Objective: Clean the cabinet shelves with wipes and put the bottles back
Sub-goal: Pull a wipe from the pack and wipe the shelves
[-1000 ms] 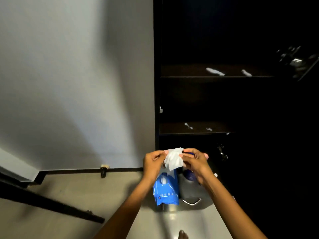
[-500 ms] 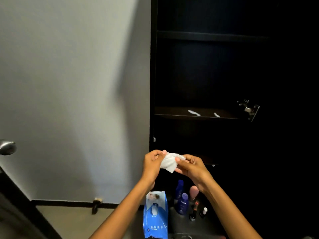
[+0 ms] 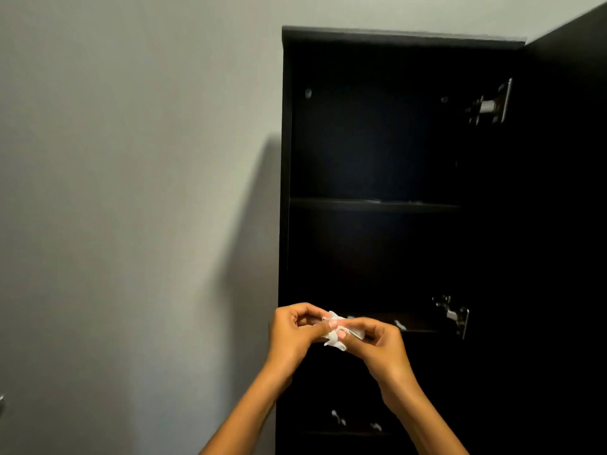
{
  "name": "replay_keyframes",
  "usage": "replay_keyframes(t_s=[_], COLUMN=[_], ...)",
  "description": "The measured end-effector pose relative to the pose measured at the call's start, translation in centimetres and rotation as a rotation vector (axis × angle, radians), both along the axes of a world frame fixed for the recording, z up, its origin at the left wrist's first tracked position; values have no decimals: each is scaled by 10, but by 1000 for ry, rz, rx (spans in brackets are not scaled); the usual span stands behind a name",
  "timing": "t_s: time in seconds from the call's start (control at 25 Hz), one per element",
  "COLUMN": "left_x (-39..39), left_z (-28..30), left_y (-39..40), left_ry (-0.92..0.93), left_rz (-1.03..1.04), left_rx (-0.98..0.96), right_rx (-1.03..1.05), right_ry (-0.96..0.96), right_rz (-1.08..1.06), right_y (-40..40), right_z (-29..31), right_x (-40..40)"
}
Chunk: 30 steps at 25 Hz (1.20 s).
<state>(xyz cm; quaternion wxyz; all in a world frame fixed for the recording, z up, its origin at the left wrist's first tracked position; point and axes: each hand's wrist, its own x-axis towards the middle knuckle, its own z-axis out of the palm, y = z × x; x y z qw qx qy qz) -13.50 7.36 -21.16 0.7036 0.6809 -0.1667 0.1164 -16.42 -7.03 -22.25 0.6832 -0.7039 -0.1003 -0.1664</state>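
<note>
A tall black cabinet (image 3: pixel 285 159) stands open against the grey wall, its dark shelves bare. In front of its lower part my left hand (image 3: pixel 294 333) and my right hand (image 3: pixel 381 343) meet, and both pinch a small crumpled white wipe (image 3: pixel 335 336) between fingertips. The upper shelf (image 3: pixel 374 204) lies well above my hands. A lower shelf (image 3: pixel 414 325) just behind my hands carries a few pale smears. No bottles and no wipe pack are in view.
The cabinet door (image 3: pixel 571 224) stands open at the right, with metal hinges (image 3: pixel 489 105) high up and another hinge (image 3: pixel 453 315) near hand height. Bare grey wall (image 3: pixel 131 192) fills the left. A bottom shelf (image 3: pixel 354 428) shows more pale smears.
The view has tilted upward: the floor, the blue wipe pack and the bottles have dropped out of sight and the cabinet top has appeared. Both hands still hold the wipe, now bunched smaller.
</note>
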Motion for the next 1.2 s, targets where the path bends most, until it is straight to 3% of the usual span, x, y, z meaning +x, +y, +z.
replay_keyframes(t_s=[0.12, 0.2, 0.28, 0.4, 0.48, 0.56, 0.72, 0.8, 0.88, 0.96, 1.04, 1.2], left_x=[27, 51, 79, 109, 122, 128, 131, 130, 128, 127, 124, 125], left_z=[45, 75, 101, 117, 119, 119, 118, 120, 124, 124, 125, 124], left_y=[-1, 2, 8, 17, 24, 27, 33, 37, 39, 38, 37, 33], left_ry=[-286, -626, -926, -956, -923, -894, -892, -840, -753, -736, -738, -743], left_rz=[78, 331, 632, 702, 627, 567, 415, 263, 127, 102, 83, 136], left_rx=[130, 329, 680, 1032, 1110, 1117, 953, 751, 552, 454, 449, 584], right_rx=[-50, -112, -223, -626, -1030, -1265, -1239, -1305, -1251, -1110, -1054, -1146], right_ry=[-150, -324, -538, -672, -582, -400, -57, -95, -191, -161, -44, 87], right_rz=[-182, -362, -563, -575, -436, -352, -523, -551, -350, -105, 4, 3], right_y=[7, 9, 10, 18, 32, 36, -2, -2, 20, 39, 48, 51], right_z=[47, 86, 127, 171, 184, 195, 212, 206, 208, 219, 232, 238], right_x=[26, 43, 62, 98, 124, 141, 138, 133, 135, 144, 148, 166])
